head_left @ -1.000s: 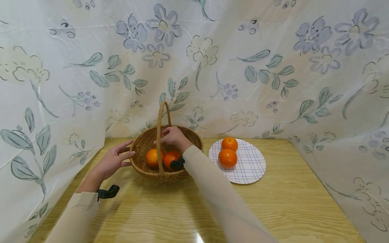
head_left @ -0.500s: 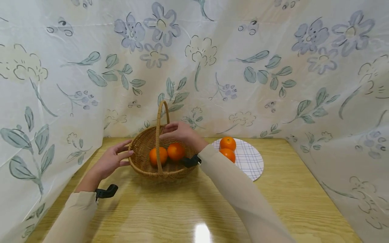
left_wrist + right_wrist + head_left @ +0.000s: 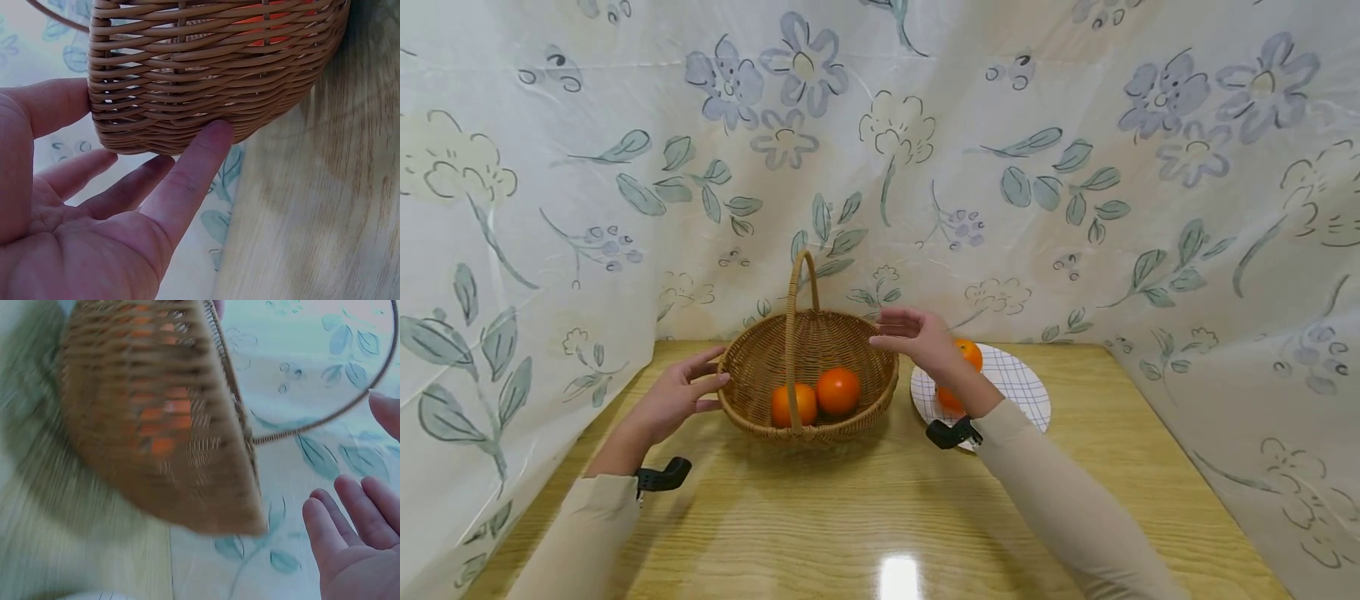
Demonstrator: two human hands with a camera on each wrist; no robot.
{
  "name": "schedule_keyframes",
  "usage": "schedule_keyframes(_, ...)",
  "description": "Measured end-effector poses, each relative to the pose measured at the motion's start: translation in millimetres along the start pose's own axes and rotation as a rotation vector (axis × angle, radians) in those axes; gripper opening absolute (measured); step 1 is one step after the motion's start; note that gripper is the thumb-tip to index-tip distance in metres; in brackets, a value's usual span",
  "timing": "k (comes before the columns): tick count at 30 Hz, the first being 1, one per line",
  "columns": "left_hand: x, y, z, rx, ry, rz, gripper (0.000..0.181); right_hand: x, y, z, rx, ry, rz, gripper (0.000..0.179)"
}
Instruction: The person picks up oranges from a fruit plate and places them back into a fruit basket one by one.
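Note:
In the head view, a wicker basket (image 3: pixel 850 333) with a tall arched handle holds two oranges (image 3: pixel 838 391), side by side near its front wall. My left hand (image 3: pixel 672 398) rests against the basket's left side. The left wrist view shows its fairly straight fingers (image 3: pixel 187 181) touching the weave from outside. Just off the basket's right rim, my right hand (image 3: pixel 925 337) hangs in the air with relaxed fingers and holds nothing. It partly hides two more oranges (image 3: pixel 967 353) lying on a white checked plate (image 3: pixel 1022 387) to the right.
A wooden table (image 3: pixel 820 517) carries the basket and plate, both near its back edge. Flowered cloth (image 3: pixel 970 167) hangs behind the table and along both sides. The basket's handle (image 3: pixel 792 333) arches up over its middle.
My right hand has come out of the basket and moved right, past its rim. The two oranges in the basket have shifted slightly. My left hand stays at the basket's side.

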State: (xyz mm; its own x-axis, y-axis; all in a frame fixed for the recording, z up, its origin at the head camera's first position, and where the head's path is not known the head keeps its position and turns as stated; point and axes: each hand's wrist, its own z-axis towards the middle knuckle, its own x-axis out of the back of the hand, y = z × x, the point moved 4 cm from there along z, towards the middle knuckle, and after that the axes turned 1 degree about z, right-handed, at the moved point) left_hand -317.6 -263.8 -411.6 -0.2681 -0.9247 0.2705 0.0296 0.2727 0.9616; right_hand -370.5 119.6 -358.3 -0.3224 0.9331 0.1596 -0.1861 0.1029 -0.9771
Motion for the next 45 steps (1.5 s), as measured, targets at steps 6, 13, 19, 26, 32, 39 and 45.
schedule_keyframes(6,-0.3,0.7,0.0,-0.005,0.002,0.0,0.073,36.0,11.2,-32.0,0.003,0.108,-0.085,0.055)
schedule_keyframes(13,-0.7,1.1,-1.5,-0.011,0.003,0.011,0.072,61.6,30.2,-59.3,0.01,0.204,-0.139,0.057)
schedule_keyframes(19,-1.9,0.9,-0.9,-0.013,-0.001,0.015,0.072,78.3,46.3,-80.7,0.032,0.314,-0.166,0.062)
schedule_keyframes(26,-1.1,2.3,-0.5,-0.012,0.005,0.023,0.072,87.5,66.1,-96.9,-0.014,0.389,-0.158,0.065)
schedule_keyframes(32,-1.2,2.0,-0.8,-0.011,0.003,0.027,0.072,90.0,82.9,-103.6,-0.064,0.434,-0.169,0.069)
schedule_keyframes(39,-2.0,3.0,-1.7,-0.005,0.003,0.027,0.072,87.4,102.8,-106.8,-0.151,0.451,-0.209,0.073)
schedule_keyframes(45,-2.0,3.4,-1.3,-0.005,0.004,0.026,0.072,84.4,111.9,-105.7,-0.173,0.497,-0.245,0.076)
